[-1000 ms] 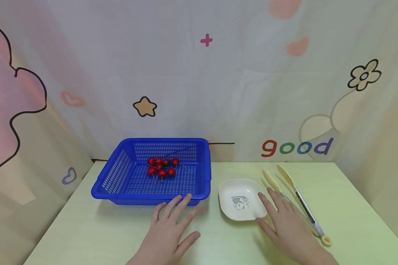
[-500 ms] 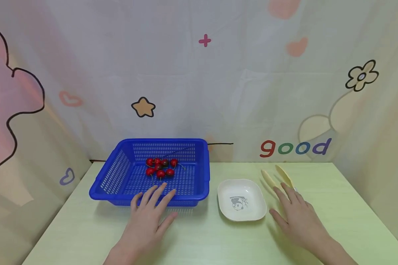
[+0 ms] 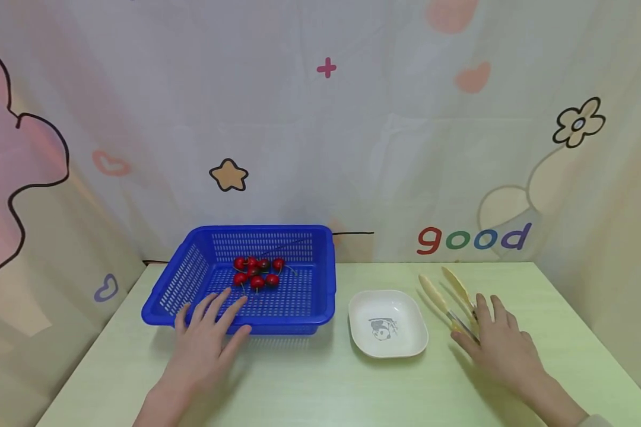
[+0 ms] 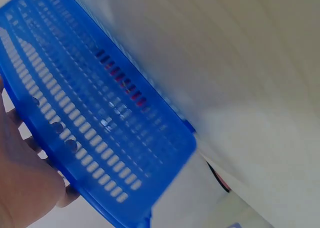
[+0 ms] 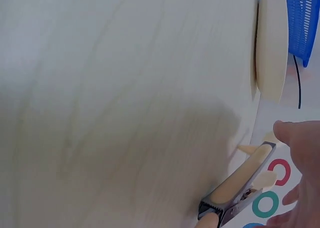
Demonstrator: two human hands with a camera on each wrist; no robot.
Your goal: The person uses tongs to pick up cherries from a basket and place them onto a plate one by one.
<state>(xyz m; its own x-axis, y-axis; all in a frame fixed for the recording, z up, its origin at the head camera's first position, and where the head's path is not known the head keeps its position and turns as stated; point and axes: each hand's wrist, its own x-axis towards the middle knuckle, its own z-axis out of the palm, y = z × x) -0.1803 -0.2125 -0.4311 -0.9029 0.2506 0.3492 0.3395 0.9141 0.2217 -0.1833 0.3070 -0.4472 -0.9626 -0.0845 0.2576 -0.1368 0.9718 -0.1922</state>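
Both hands out over the table (image 3: pixel 352 391), one at each side of the layout. Left hand (image 3: pixel 200 344) reaches to the near left part of the blue basket (image 3: pixel 288 321); fingers spread, thumb well off to the side, fingertips over the front rim in the head view. Left wrist view sets the hand close against the slotted wall; whether the fingers touch the plastic, cannot tell.

Right hand (image 3: pixel 507 350) hangs over the handle half of the tongs (image 3: pixel 437 298). Thumb stands apart from the fingers, gap wide, nothing gripped as far as the views show; contact with the metal not clear. The tongs lie on the table, arms splayed, pale tips pointing away from the person.

Cherries (image 3: pixel 254 271) sit in the basket, bunched toward the back half of its floor, a few stems trailing. White dish (image 3: pixel 408 341) with a panda print stands between basket and tongs, apart from both.

Step in hand, by judgement: reaching, ahead of any firm hold. Next move seems to call for the right thumb and fingers to come in on both arms of the tongs, low enough to squeeze them evenly, while the left hand settles on the rim to steady the basket.
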